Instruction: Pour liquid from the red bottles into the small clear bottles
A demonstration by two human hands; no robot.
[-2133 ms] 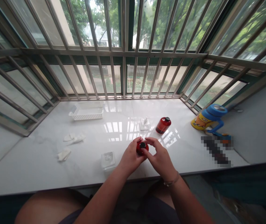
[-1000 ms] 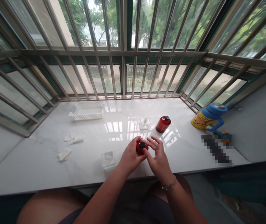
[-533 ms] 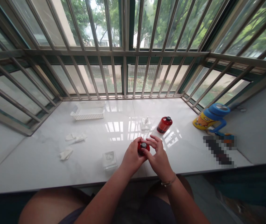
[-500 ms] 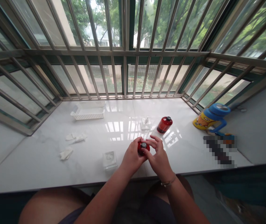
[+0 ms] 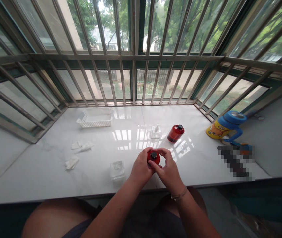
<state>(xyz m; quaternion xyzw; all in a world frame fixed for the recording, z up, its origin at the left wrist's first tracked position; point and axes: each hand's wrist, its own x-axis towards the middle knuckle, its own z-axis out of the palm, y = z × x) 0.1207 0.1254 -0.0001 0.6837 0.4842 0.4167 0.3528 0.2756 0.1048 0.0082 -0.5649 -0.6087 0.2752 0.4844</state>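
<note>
Between my hands, just above the near part of the white countertop (image 5: 93, 180), is a small red bottle (image 5: 153, 162) with a black cap facing up. My left hand (image 5: 139, 168) wraps round its left side. From the other side, my right hand (image 5: 169, 170) grips the bottle, thumb low on the front and index finger curled at the far side near the shoulder. The bottle's base is hidden by my fingers. Beyond my right hand stands a second red bottle (image 5: 175, 134), also black-capped. A clear square glass piece (image 5: 156, 131) lies beside that one.
A clear lidded glass box (image 5: 117, 170) sits left of my hands. Crumpled white tissues (image 5: 71, 163) lie farther left, and a white perforated basket (image 5: 95, 123) is at the back. On the right are a blue-and-yellow handled bottle (image 5: 226, 125) and a blurred dark object (image 5: 233, 161). Barred windows enclose the back.
My right fingers have come down from over the black cap to the red bottle's side, so the cap now shows fully. The view has shifted slightly.
</note>
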